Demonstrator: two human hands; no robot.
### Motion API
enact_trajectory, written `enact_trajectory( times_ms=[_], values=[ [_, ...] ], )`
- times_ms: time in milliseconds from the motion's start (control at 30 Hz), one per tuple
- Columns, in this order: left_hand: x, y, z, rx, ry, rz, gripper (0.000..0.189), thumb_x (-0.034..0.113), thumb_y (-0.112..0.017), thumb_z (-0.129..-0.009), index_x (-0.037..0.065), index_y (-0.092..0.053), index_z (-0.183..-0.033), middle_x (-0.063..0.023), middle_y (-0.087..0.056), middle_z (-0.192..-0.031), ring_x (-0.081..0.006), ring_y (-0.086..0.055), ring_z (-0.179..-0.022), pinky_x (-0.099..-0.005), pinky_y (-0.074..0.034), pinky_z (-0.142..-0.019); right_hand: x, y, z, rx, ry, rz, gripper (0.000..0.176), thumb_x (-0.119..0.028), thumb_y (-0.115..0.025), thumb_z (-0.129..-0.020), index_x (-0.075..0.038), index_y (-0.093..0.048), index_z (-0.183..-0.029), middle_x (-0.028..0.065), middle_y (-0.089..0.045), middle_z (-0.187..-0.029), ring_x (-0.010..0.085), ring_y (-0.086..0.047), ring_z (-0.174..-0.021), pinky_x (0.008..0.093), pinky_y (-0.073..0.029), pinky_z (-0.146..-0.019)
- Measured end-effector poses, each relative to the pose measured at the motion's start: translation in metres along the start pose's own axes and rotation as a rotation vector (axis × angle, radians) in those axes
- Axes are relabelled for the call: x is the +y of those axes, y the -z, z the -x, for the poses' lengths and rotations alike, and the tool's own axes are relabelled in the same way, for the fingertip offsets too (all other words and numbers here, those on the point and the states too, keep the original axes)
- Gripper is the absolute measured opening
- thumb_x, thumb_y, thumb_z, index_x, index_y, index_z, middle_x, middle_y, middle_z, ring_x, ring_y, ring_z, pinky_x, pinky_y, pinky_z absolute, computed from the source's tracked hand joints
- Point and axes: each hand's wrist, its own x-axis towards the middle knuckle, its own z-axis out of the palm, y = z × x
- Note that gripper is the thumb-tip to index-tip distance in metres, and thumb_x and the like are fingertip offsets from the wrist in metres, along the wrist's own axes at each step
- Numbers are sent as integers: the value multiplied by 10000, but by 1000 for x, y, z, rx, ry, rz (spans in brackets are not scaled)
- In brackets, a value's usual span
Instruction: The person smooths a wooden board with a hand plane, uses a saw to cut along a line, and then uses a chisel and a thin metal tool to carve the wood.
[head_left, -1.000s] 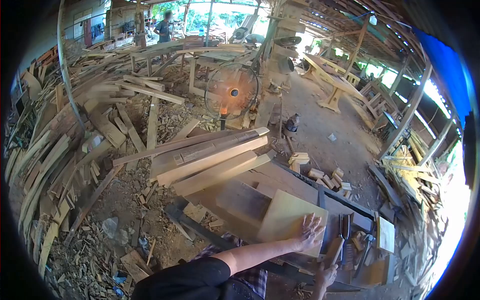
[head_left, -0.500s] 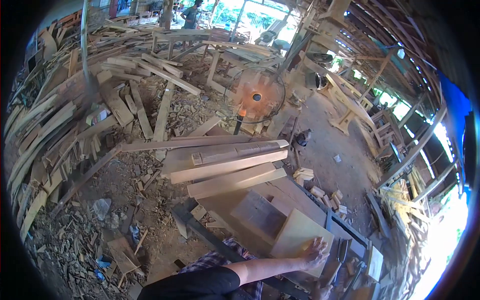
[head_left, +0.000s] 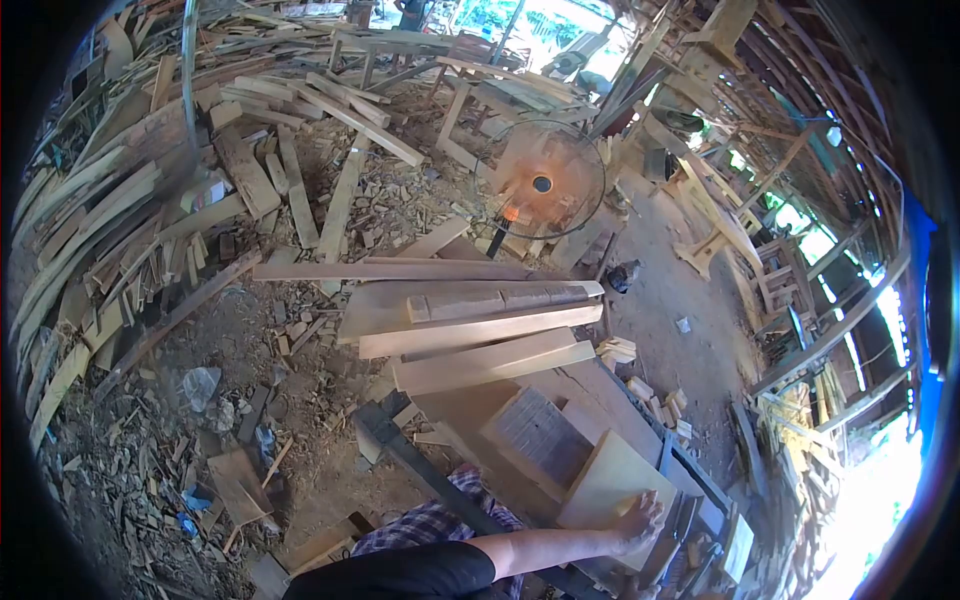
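Note:
My left hand reaches in from the bottom and lies at the right edge of a pale, flat wooden board. Its fingers are bent at that edge and appear to grip it. The board lies tilted across a workbench, beside a darker grooved wooden block. To the right of the hand are dark metal bars, whose exact kind I cannot make out. My right hand is out of view.
Several planed beams lie across the bench's far end. A round fan stands beyond it. Offcuts and wood chips cover the floor at left, with stacked planks behind. A wooden bench frame stands at right.
The view has shifted, so the bench and beams appear farther right and the fan slightly higher. My left hand stays on the board. My right hand, partly visible before, has left the view.

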Motion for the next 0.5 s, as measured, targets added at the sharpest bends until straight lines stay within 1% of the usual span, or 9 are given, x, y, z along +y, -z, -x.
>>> enact_trajectory(
  times_ms=[33, 67, 133, 167, 233, 367, 433, 467, 500],
  values=[
    [0, 0, 0, 10, 2, 38, 318, 235, -479, -906, 51, -663, -1090, -238, -453, -1375, -494, -270, -1366, -609, -207, -1112, 2, -62, -10, 305, 104, 118, 886, -668, -605, -758, 72, -484, -1229, 301, -617, -1121, 433, -608, -1067, 471, -484, -921],
    [0, -3, 1, 21, 4, 76, 317, 228, -472, -907, 42, -661, -1080, -239, -455, -1371, -496, -273, -1363, -610, -208, -1110, 28, -96, -23, 305, 111, 122, 886, -668, -605, -758, 72, -484, -1229, 301, -617, -1121, 433, -608, -1067, 471, -484, -921],
    [0, -5, 1, 49, 10, 98, 315, 220, -461, -910, 32, -660, -1067, -239, -461, -1362, -495, -274, -1362, -610, -210, -1109, 36, -94, -30, 361, 175, 128, 919, -676, -611, -750, 77, -467, -1257, 305, -611, -1140, 430, -604, -1077, 467, -480, -925],
    [0, -4, 1, 72, 13, 117, 314, 211, -450, -914, 22, -659, -1054, -238, -466, -1352, -495, -275, -1361, -610, -212, -1107, 10, -24, -24, 360, 184, 134, 919, -676, -611, -750, 77, -467, -1257, 305, -611, -1140, 430, -604, -1077, 467, -480, -925],
    [-1, -6, 1, 89, 26, 133, 315, 206, -442, -916, 16, -660, -1044, -234, -471, -1345, -491, -276, -1360, -609, -213, -1107, -115, 173, 7, -296, -95, -161, 942, -682, -623, -733, 80, -472, -1265, 301, -605, -1160, 425, -598, -1090, 465, -474, -932],
    [-4, -26, -5, 148, 43, 170, 329, 202, -425, -922, -4, -661, -1024, -223, -482, -1329, -476, -281, -1357, -601, -215, -1113, -113, 175, 10, -357, -127, -171, 961, -688, -636, -715, 85, -485, -1266, 300, -596, -1181, 422, -589, -1107, 466, -467, -940],
    [-1, -19, -3, 137, 78, 169, 333, 200, -427, -923, -12, -661, -1028, -222, -486, -1325, -472, -285, -1356, -598, -216, -1115, -71, 77, 22, 331, 278, 178, 969, -689, -645, -694, 87, -502, -1256, 303, -603, -1166, 426, -587, -1109, 467, -463, -939],
    [2, -11, -2, 123, 112, 166, 337, 198, -429, -923, -20, -662, -1031, -220, -489, -1321, -468, -288, -1355, -594, -218, -1117, -89, 123, 9, 336, 279, 181, 969, -689, -645, -694, 87, -502, -1256, 303, -603, -1166, 426, -587, -1109, 467, -463, -939],
    [2, 0, -3, 127, 113, 171, 337, 198, -429, -923, -20, -662, -1031, -220, -489, -1321, -468, -288, -1355, -594, -218, -1117, -100, 153, 1, -4, 89, -20, 970, -685, -645, -691, 88, -502, -1260, 306, -603, -1167, 424, -584, -1113, 465, -460, -941]
  ],
)
